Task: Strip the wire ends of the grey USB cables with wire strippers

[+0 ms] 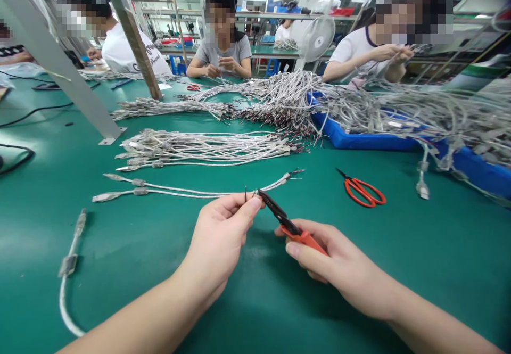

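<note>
Between the thumb and fingers of my left hand (223, 226) is the end of a USB cable, its thin bared wires poking up past the fingertips. My right hand (339, 263) is closed round the orange handles of wire strippers (279, 213), whose dark jaws meet those wires at the left fingertips. A white USB cable (64, 295) curves along the left and vanishes under my left forearm; whether it is the held one is hidden. Just beyond my left hand lie two USB cables (175, 190) side by side, with wires exposed at their right ends.
Orange-handled scissors (365, 191) lie to the right. Farther back are a bundle of cables (207, 146), a large cable heap (279, 98) and a blue tray (359, 141) overflowing with cables. A metal post (75, 72) stands at left. Several people work across the green table (159, 269).
</note>
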A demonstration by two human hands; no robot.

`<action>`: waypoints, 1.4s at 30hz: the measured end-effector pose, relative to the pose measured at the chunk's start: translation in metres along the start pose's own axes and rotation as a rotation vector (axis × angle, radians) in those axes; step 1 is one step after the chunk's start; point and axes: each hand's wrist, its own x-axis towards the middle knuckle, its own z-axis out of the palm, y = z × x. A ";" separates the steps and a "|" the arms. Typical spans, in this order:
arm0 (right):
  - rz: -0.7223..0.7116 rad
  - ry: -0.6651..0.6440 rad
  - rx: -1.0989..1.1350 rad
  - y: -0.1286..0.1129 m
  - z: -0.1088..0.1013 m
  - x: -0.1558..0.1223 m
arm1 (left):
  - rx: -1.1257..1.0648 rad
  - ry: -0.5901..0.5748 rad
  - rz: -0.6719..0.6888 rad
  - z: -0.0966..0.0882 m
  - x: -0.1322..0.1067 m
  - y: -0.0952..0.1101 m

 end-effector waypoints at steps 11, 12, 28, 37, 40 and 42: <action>-0.115 0.283 0.011 0.009 0.003 0.003 | 0.119 0.057 0.083 0.004 -0.003 0.003; -0.129 0.318 0.060 0.010 0.001 0.004 | 0.143 0.049 0.076 0.005 -0.005 0.004; -0.389 0.206 0.130 -0.002 0.007 -0.010 | 0.424 -0.250 0.016 0.011 -0.018 -0.004; -0.420 0.408 0.054 0.002 -0.009 -0.004 | 0.509 -0.105 0.034 0.005 -0.008 0.006; -0.386 0.604 0.146 0.004 -0.023 0.005 | 0.494 0.014 0.083 0.002 0.000 0.012; -0.355 0.578 0.190 0.005 -0.025 0.008 | 0.477 0.008 0.062 0.003 0.001 0.012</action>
